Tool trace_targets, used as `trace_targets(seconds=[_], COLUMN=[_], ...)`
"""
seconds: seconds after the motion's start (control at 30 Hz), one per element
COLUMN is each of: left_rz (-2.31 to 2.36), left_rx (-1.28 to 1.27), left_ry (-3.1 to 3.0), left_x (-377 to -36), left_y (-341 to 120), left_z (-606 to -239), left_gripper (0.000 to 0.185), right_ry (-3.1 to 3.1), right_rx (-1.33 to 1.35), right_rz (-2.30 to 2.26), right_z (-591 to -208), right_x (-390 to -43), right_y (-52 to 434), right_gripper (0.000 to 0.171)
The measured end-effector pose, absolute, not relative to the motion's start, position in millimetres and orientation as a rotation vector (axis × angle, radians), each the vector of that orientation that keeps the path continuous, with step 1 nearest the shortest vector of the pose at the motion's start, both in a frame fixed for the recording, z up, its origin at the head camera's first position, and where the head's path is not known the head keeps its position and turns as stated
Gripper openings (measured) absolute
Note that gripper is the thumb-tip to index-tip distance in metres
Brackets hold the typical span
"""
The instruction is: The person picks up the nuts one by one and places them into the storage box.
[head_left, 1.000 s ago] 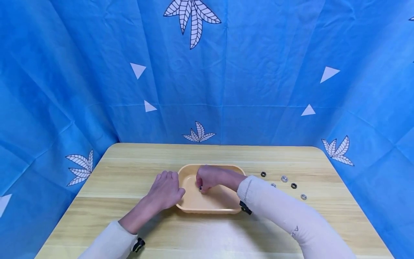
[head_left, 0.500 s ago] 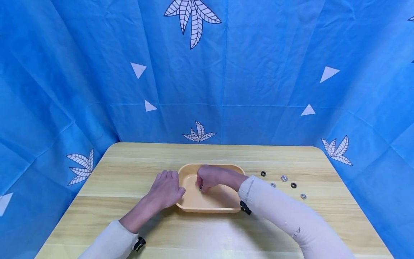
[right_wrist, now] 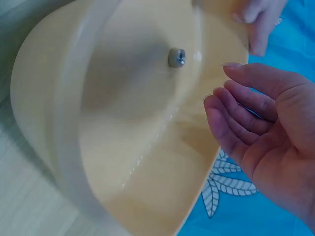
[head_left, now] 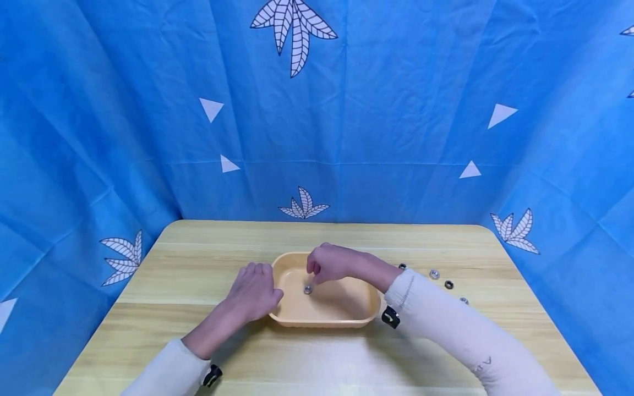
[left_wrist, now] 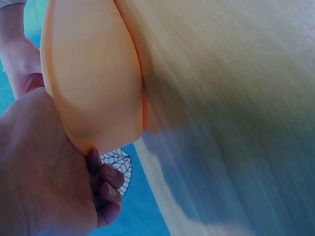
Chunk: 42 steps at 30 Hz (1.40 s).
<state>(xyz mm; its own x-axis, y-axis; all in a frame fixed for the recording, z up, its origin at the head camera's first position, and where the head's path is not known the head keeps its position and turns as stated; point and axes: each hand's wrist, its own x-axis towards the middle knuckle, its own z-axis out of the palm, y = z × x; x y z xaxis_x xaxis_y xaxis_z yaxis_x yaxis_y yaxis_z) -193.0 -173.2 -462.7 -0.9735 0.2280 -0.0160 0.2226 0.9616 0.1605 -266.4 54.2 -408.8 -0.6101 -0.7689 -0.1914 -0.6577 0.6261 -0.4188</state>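
A shallow peach-coloured plastic tray (head_left: 329,312) sits on the wooden table. My left hand (head_left: 252,291) grips its left end, the thumb at the rim and the other fingers curled outside the wall, as the left wrist view (left_wrist: 44,172) also shows. One silver metal nut (head_left: 308,289) lies on the tray floor, left of its middle. Above the tray's back part is my right hand (head_left: 331,263), holding nothing. In the right wrist view the fingers of the right hand (right_wrist: 266,108) are loosely bent, apart from the nut (right_wrist: 176,57).
To the right of the tray, several loose nuts lie on the table (head_left: 208,264), among them a silver nut (head_left: 434,274) and a black nut (head_left: 448,285). The right sleeve (head_left: 460,324) partly covers that group. A blue patterned cloth (head_left: 342,110) hangs behind the table.
My right hand has let go of the nut and risen from it, shifting right and back. The nut stays on the tray floor. The left hand keeps its place on the tray.
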Motion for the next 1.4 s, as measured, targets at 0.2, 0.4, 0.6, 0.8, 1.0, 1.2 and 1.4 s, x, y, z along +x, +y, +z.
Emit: trace_targets(seconds=[0.2,0.4,0.6,0.8,1.0,1.2,1.4], left_rz=[0.249,0.262,0.258,0.241,0.252,0.241,0.231], left_rx=[0.345,0.339,0.334,0.331,0.314,0.315,0.315], left_ry=[3.071,3.06,3.059,3.052,3.039,3.045,3.04], left_x=[-195.1,-195.2,-194.6,-195.1,-193.9,-194.3,-194.5], left_y=[-172.8,-172.6,-171.3,-171.1,-170.2,-171.0,-172.0], left_z=[-464.1,-466.5,-465.6,-467.0,-466.3,-465.0,-464.2], left_gripper=[0.033,0.03,0.03,0.031,0.032,0.032,0.031], right_ry=[2.507,2.519,2.542,2.571,2.611,2.67,2.721], right_rx=[-1.122,-1.141,-1.179,-1.207,-1.203,-1.125,-1.088], right_rz=[-0.5,-0.556,-0.659,-0.782,-0.856,-0.902,-0.921], right_z=[-401.6,-400.4,-402.3,-401.6,-398.6,-391.9,-390.9], right_x=[-266.7,-264.6,-262.6,-259.7,-257.3,-255.6,-257.0], right_y=[70.7,86.3,100.4,116.5,132.5,149.1,164.2], right_gripper=[0.025,0.022,0.019,0.014,0.014,0.015,0.017])
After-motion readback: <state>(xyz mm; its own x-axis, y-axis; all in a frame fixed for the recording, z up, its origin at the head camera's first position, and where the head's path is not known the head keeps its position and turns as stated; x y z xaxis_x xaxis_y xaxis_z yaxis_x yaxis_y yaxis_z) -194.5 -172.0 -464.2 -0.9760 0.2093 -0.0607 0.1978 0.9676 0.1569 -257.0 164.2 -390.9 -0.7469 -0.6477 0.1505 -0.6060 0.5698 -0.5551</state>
